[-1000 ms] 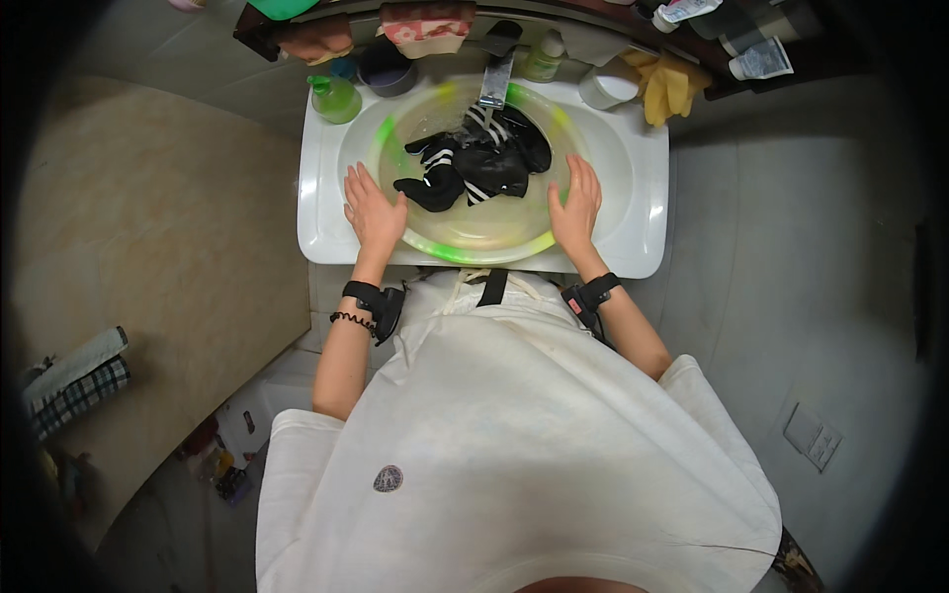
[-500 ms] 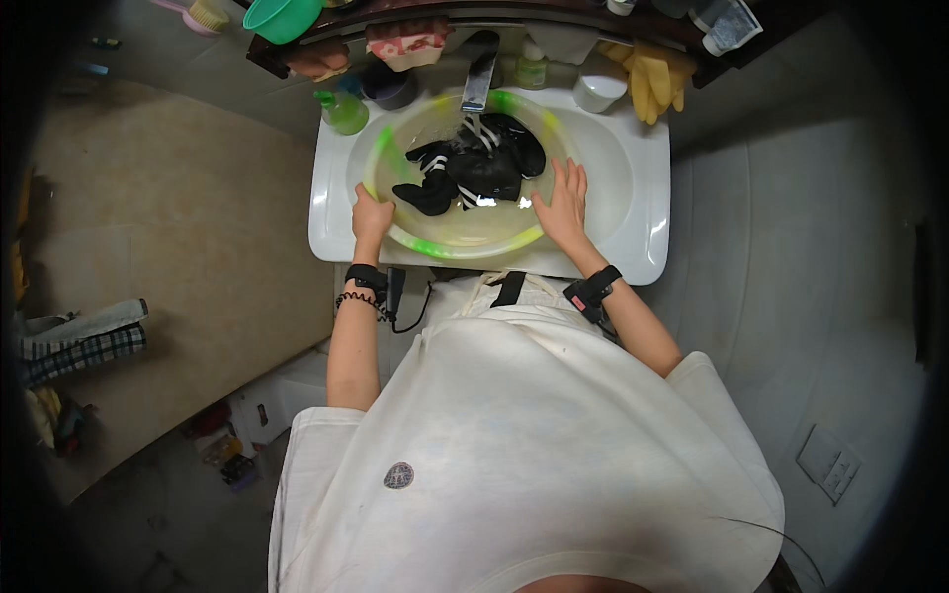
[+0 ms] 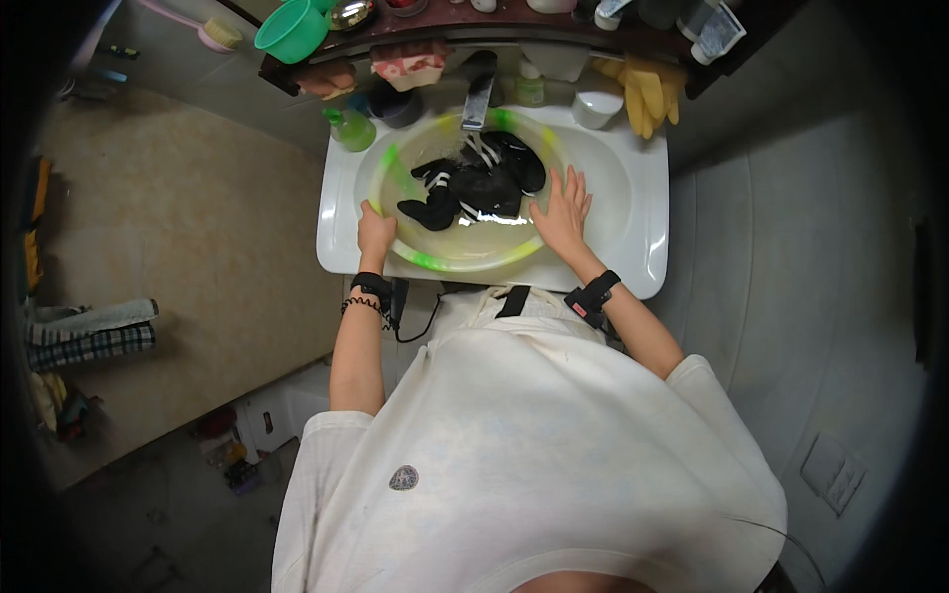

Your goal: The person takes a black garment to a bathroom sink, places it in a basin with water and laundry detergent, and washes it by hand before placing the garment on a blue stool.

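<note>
A round, see-through basin with a green and yellow rim [image 3: 435, 262] sits in the white sink [image 3: 647, 232]. Black cloth-like items with white stripes [image 3: 484, 188] lie bunched in its water; their exact kind is unclear. Above them is the metal faucet [image 3: 476, 111], with rippled, splashing water below it. My left hand [image 3: 376, 234] is closed round the basin's left rim, thumb upward. At the right rim my right hand [image 3: 563, 215] rests with fingers stretched and spread, the thumb reaching over the edge.
Behind the basin stand a green bottle [image 3: 350, 129], a dark cup [image 3: 397, 105], a pump bottle [image 3: 531, 89] and a white tub [image 3: 597, 106]. Yellow rubber gloves [image 3: 645, 94] hang from the shelf [image 3: 435, 32]. Folded clothes [image 3: 94, 331] lie at the far left.
The whole view has shifted slightly, showing more of the shelf. Both hands stay at the basin's rim, and the black items lie much as before.
</note>
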Demonstrator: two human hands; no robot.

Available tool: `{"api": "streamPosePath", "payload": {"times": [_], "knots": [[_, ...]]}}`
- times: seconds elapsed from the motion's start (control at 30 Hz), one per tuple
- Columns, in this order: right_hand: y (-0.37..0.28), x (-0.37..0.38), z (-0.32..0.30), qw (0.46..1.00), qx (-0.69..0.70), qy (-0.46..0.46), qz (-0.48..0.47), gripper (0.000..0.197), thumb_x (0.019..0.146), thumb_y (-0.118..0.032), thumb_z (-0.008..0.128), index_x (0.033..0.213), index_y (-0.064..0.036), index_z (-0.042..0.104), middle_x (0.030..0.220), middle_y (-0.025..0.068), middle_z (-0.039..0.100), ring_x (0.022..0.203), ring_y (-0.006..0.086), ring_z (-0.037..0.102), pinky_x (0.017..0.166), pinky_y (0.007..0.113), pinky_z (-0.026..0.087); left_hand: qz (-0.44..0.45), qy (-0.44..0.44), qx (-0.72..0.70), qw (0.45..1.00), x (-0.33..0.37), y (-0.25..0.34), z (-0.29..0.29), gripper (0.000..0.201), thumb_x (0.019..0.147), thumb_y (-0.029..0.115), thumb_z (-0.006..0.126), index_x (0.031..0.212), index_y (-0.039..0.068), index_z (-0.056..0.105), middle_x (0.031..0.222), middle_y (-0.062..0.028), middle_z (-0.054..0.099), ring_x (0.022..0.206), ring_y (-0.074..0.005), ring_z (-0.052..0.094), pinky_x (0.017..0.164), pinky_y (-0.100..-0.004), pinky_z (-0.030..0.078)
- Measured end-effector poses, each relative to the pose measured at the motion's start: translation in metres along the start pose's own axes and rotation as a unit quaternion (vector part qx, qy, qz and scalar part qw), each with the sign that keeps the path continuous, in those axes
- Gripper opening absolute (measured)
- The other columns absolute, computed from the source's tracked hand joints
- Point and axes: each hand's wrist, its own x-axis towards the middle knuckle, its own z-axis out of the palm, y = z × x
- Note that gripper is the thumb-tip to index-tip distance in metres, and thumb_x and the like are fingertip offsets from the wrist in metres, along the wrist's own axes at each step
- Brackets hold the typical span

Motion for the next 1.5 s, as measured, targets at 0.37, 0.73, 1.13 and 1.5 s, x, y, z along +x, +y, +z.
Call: {"api": "streamPosePath", "payload": {"times": [0.37,0.73,1.13,1.5], "knots": [[-0.096,0.169,-0.007,0.961,-0.050,0.072,-0.262,0.044,0.068,-0.010,0.052,0.112,-0.0149,0.045,0.107,0.0175,0.045,0.100,0.0331,0.044,0.082,0.041,0.038,-0.005,0.002,-0.039,0.999,-0.004,0.001,0.002,0.053,0.065,0.014,0.056,0.113,0.006,0.033,0.092,-0.0222,0.056,0.086,-0.0364,0.055,0.073,-0.0413,0.044],[-0.100,0.181,-0.018,0.929,-0.187,0.010,-0.318,0.036,0.075,-0.009,0.044,0.109,-0.0204,0.048,0.090,0.0144,0.053,0.079,0.0304,0.056,0.072,0.050,0.040,-0.014,0.001,-0.020,1.000,0.001,0.003,0.001,0.058,0.064,0.017,0.057,0.116,0.007,0.033,0.091,-0.0201,0.057,0.085,-0.0349,0.055,0.072,-0.0400,0.045],[-0.072,0.192,-0.032,0.911,-0.090,-0.033,-0.401,0.032,0.070,-0.007,0.048,0.102,-0.0140,0.052,0.090,0.0153,0.052,0.079,0.0326,0.054,0.069,0.041,0.044,-0.018,0.005,-0.045,0.999,-0.005,0.001,0.001,0.059,0.065,0.018,0.058,0.117,0.007,0.032,0.093,-0.0203,0.057,0.087,-0.0347,0.055,0.074,-0.0397,0.044],[-0.072,0.191,-0.028,0.918,-0.056,0.002,-0.393,0.032,0.068,-0.006,0.048,0.099,-0.0132,0.054,0.092,0.0156,0.053,0.080,0.0329,0.054,0.070,0.040,0.045,-0.013,0.008,-0.042,0.999,0.000,0.002,0.000,0.058,0.066,0.019,0.058,0.117,0.007,0.032,0.093,-0.0211,0.056,0.087,-0.0355,0.055,0.073,-0.0405,0.044]]}}
